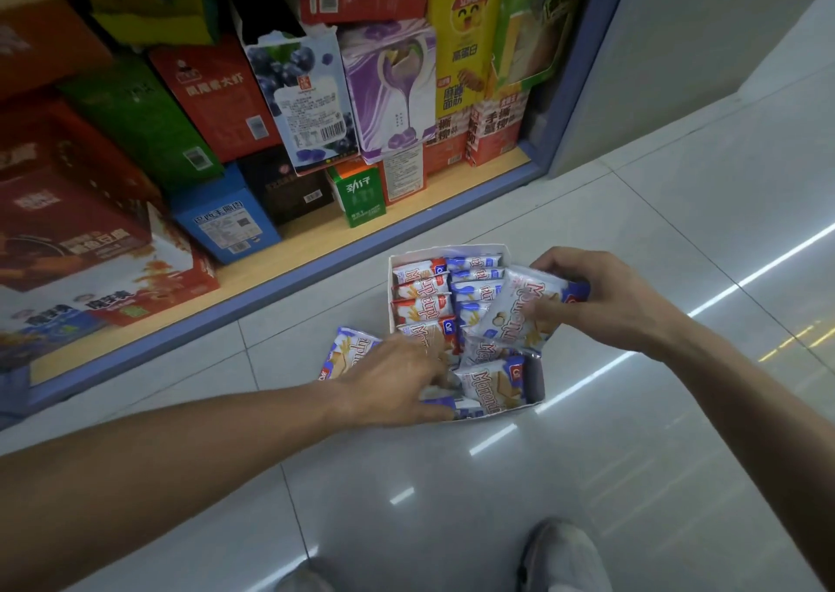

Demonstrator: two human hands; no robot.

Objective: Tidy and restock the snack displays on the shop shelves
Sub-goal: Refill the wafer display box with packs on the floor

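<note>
- A white box [452, 252] of snack packs sat on the floor, just in front of the shelf [289, 248].
- The right hand [601, 302] pinched one pack [519, 306] above the box, likely to slot it in.
- The left hand [397, 379] pressed packs down at the box's near end, fingers bent, probably to make room.

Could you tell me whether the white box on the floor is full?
Nearly full: wafer packets fill the white box in two rows, while one packet lies outside.

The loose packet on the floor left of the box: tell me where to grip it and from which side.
Pinch the packet by its far upper edge, coming from above on the shelf side. It lies flat on the tiles, and the left hand covers its near right end, so only that edge is free.
</note>
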